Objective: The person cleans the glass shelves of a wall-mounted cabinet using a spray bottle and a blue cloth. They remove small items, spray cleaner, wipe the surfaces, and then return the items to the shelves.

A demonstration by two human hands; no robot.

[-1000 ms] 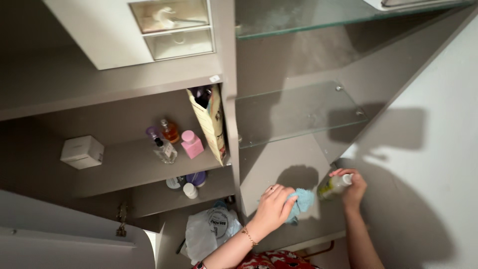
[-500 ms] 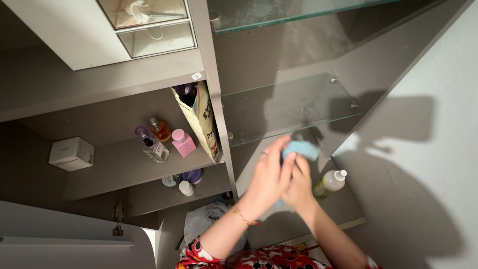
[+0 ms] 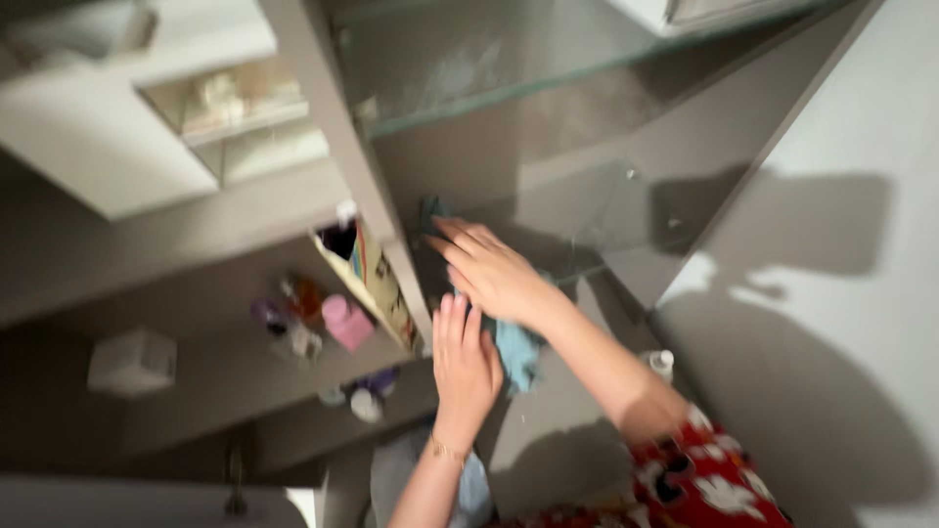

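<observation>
1. The work in hand looks like wiping down a grey cabinet, and it seems to be mid-way: the right hand (image 3: 489,274) lies flat, fingers stretched out, pressing a light blue cloth (image 3: 514,347) against the cabinet's back panel beside the lower glass shelf (image 3: 626,210). The cloth is under that palm, its free end hanging down below the wrist.

2. The left hand (image 3: 465,362) is raised just beneath, fingers straight and together, its fingertips touching or nearly touching the cloth – the blur keeps me from telling whether it grips anything; it appears open.

3. What is done cannot be read from the surfaces: the frame is smeared by motion. The upper glass shelf (image 3: 469,78) shows pale dusty patches, so I judge that it is not yet wiped.

4. A spray bottle with a white cap (image 3: 662,364) stands on the bottom board, near the right forearm, held by neither hand.

5. The surface – matte grey panels, with a vertical divider (image 3: 357,186) splitting the cabinet into two bays.

6. The left bay holds a pink bottle (image 3: 347,321), several small perfume-type bottles too blurred to sort, a tall paper bag (image 3: 377,284) leaning on the divider, and a white box (image 3: 132,362) further left.

7. A plain pale wall (image 3: 841,293) on the right carries hard shadows of the arms.
</observation>
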